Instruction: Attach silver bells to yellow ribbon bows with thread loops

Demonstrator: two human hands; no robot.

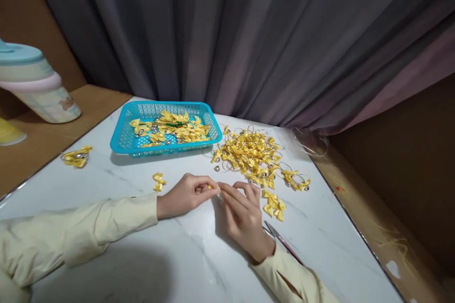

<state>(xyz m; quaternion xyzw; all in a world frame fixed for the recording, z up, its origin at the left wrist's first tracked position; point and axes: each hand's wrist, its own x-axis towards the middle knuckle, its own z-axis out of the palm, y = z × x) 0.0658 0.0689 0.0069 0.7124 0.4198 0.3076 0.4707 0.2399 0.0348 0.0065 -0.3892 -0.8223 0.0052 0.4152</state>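
My left hand (186, 195) and my right hand (243, 215) meet at the middle of the white marble table (142, 255). Both pinch one small yellow ribbon bow (212, 188) between their fingertips. A big pile of yellow bows with thin loops and silver charms (250, 155) lies just beyond my right hand. A few loose bows (274, 206) sit right of that hand, and one more bow (158, 182) lies left of my left hand. Both sleeves are pale yellow.
A blue plastic basket (122, 139) with bows and silver charms stands at the back left. Scissors (280, 239) lie under my right wrist. A small bunch of bows (76, 156) lies at the table's left edge. A pastel tub (39, 87) stands on the wooden ledge. A grey curtain hangs behind.
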